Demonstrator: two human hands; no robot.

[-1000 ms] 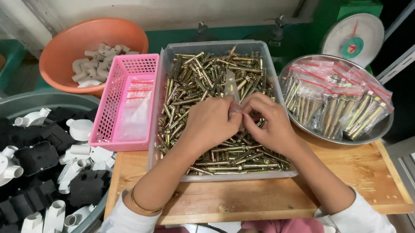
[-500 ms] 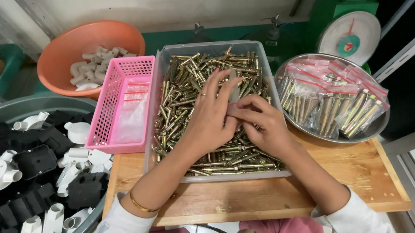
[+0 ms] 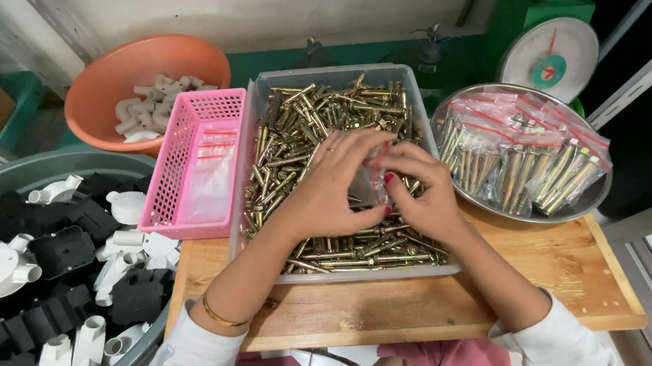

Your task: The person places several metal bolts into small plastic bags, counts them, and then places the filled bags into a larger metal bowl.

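At a wooden bench, a worker's left hand and right hand meet over a clear tray heaped with brass anchor bolts. The fingers of both hands are closed on a small clear plastic bag, pinched between them just above the pile at the tray's centre. To do this well, the bag's mouth likely needs holding wide and level so bolts slide in without snagging. At 9 o'clock a pink basket holds spare bags; at 8 o'clock a grey tub carries black and white fittings. At 2 o'clock a steel bowl holds filled packets; at 10 o'clock stands an orange bowl; at 1 o'clock, a dial scale.
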